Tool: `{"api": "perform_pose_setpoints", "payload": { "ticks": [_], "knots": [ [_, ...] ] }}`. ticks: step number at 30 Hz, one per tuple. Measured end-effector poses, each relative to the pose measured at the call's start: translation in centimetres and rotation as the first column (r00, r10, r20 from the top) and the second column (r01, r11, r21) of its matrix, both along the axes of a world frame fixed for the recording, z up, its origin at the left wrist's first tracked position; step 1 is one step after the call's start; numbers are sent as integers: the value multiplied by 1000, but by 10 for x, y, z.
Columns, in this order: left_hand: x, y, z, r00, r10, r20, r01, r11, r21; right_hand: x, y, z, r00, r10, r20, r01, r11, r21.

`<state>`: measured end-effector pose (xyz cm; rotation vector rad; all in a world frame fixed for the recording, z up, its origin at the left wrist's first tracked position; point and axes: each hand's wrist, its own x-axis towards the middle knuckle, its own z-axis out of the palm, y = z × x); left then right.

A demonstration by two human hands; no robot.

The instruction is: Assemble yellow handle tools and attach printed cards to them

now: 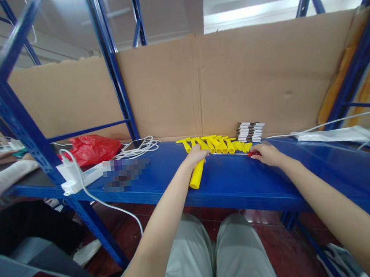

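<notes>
My left hand (pixel 197 154) is closed around a yellow plastic tube (pixel 196 179). The tube's open round end points toward me over the blue shelf, and its far end is hidden by my fingers. My right hand (pixel 266 154) grips a screwdriver by its red handle (pixel 253 153). The thin shaft lies low over the shelf and points left toward my left hand; I cannot tell whether its tip touches the tube. Just behind my hands, several yellow T-shaped plastic pieces (pixel 216 144) lie in a row, with smaller yellow pieces (pixel 242 146) at its right end.
A stack of white and dark packets (pixel 250 132) stands by the cardboard wall (pixel 169 89). To the left are coiled white cable (pixel 141 148), a red plastic bag (pixel 92 149) and a white power strip (pixel 80 177). Another person's sleeve (pixel 9 180) shows beyond the blue post.
</notes>
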<state>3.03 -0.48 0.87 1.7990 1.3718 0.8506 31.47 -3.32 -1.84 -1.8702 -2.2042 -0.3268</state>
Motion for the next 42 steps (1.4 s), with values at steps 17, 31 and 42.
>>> {"api": "perform_pose_setpoints", "payload": {
  "ticks": [17,31,42],
  "knots": [
    [1,6,35,891,166,-423,34,904,427,7,6,-5,999,31,32,-33,997,68],
    [7,-3,-4,765,79,-639,245,882,403,26,30,27,947,-272,-170,291,952,99],
    [9,-7,-9,723,45,-689,325,858,398,30,74,21,951,-308,-35,299,942,-154]
  ]
}}
